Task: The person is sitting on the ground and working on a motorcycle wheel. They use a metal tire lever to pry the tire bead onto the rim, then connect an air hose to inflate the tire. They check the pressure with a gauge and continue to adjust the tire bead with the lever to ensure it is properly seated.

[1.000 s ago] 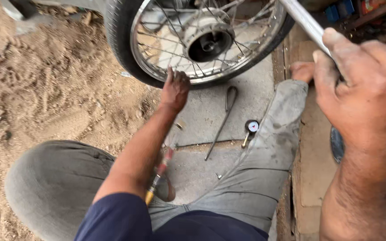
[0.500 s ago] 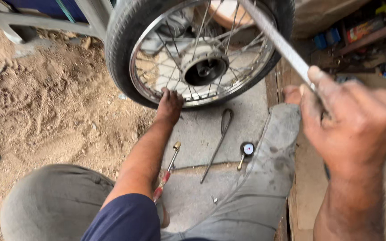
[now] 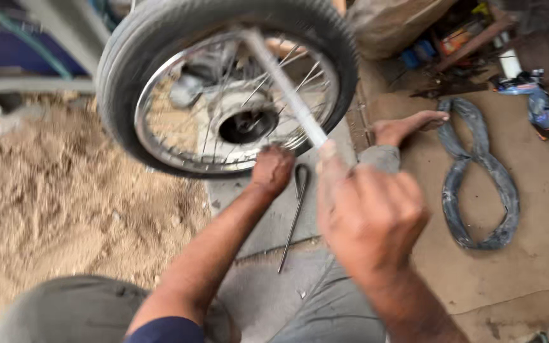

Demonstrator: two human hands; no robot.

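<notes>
A spoked wheel (image 3: 223,89) with its tyre on fills the upper left and centre of the frame, standing upright on the ground so that its hub (image 3: 246,124) faces the person. The left hand (image 3: 273,170) is at the centre of the frame, closed into a loose fist against the lower rim, apparently steadying the wheel; whether it pinches anything there I cannot tell. The right hand (image 3: 370,216), nearer the camera at centre right, is wrapped tight around the lower end of a long metal rod (image 3: 281,79), which slants up and left across the spokes, held high enough to be aimed toward the hub. A thin tyre lever (image 3: 293,216) lies on the concrete slab (image 3: 268,298) below the left hand, within easy reach. The person's bare foot (image 3: 408,127) rests right of the wheel. A slack inner tube (image 3: 478,178) lies looped on the right, set aside from the wheel. Sand (image 3: 46,190) covers the left.
</notes>
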